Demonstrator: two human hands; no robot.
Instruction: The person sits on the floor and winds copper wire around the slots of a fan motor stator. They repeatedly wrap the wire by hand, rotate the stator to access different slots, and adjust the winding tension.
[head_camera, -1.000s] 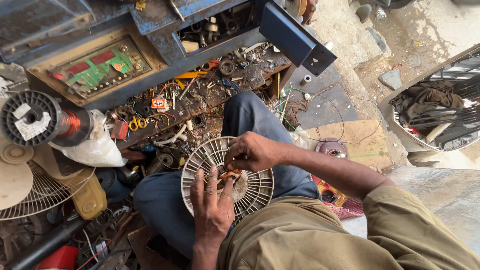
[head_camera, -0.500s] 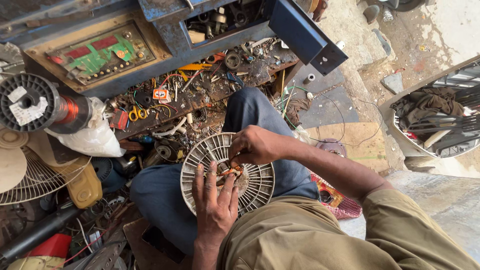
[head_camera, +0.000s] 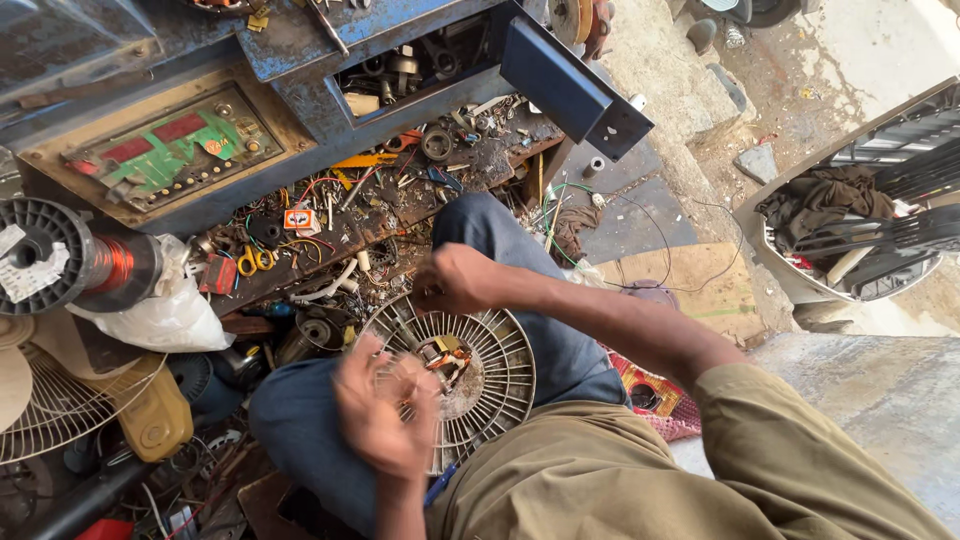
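A person sits cross-legged on the floor of a cluttered repair stall, seen from above, with a round slatted fan grille (head_camera: 470, 375) lying flat across the lap between the knees. At its centre sits a small motor core with copper winding and orange wires (head_camera: 445, 357). The left hand (head_camera: 385, 415) hovers above the near-left part of the grille, motion-blurred, fingers loosely curled; whether it pinches anything cannot be told. The right hand (head_camera: 458, 280) is closed at the far rim of the grille, seemingly pinching something small, too fine to see.

To do this well, the grille is best kept steady on the thighs, one hand holding it while the other works the fine wires at the hub with small pulls.

The grille lies face up, its open face towards the camera; being round it has no long axis, and its slats radiate from the hub.

Nearby are a spool of copper wire (head_camera: 70, 262), a green circuit board (head_camera: 170, 150), yellow-handled scissors (head_camera: 255, 260) and a white plastic bag (head_camera: 165, 315)
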